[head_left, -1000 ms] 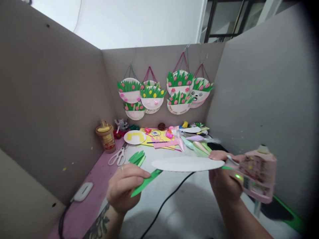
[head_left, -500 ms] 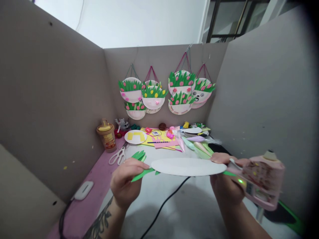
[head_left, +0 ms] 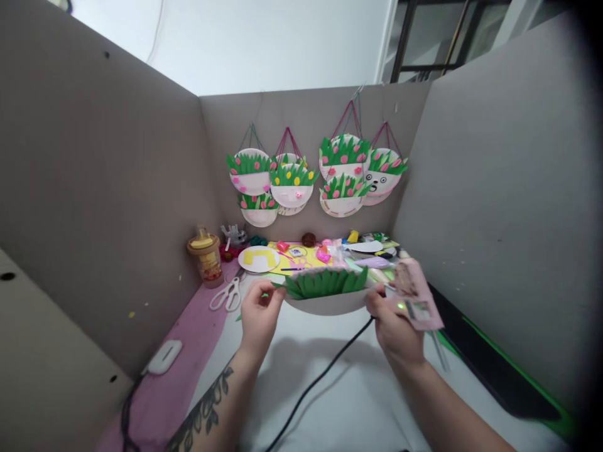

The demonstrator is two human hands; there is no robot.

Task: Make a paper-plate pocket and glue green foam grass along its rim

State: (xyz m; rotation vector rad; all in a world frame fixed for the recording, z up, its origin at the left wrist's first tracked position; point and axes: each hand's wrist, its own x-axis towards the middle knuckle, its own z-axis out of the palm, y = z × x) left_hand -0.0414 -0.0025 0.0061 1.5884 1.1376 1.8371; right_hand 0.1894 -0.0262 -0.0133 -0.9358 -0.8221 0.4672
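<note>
A white paper-plate pocket (head_left: 330,306) with a row of green paper leaves (head_left: 327,284) along its top is held up over the table. My left hand (head_left: 260,311) pinches its left end, where a leaf tip pokes out. At the right end, my right hand (head_left: 398,329) grips the plate's edge and also holds a pink hot glue gun (head_left: 417,292). The gun's green light is lit, and a clear glue stick (head_left: 440,350) sticks out below it. Part of the gun's handle is hidden by the right hand.
White scissors (head_left: 227,295), a plate with yellow strips (head_left: 258,258) and a brown cup (head_left: 206,258) are at the left. A black cable (head_left: 320,378) crosses the table. A black mat (head_left: 499,364) lies right. Finished plate baskets (head_left: 292,194) hang on the back wall.
The plate has been tipped from showing its plain white side to showing the green leaves and pocket. Both hands have moved farther out and closer together, bringing the glue gun leftward.
</note>
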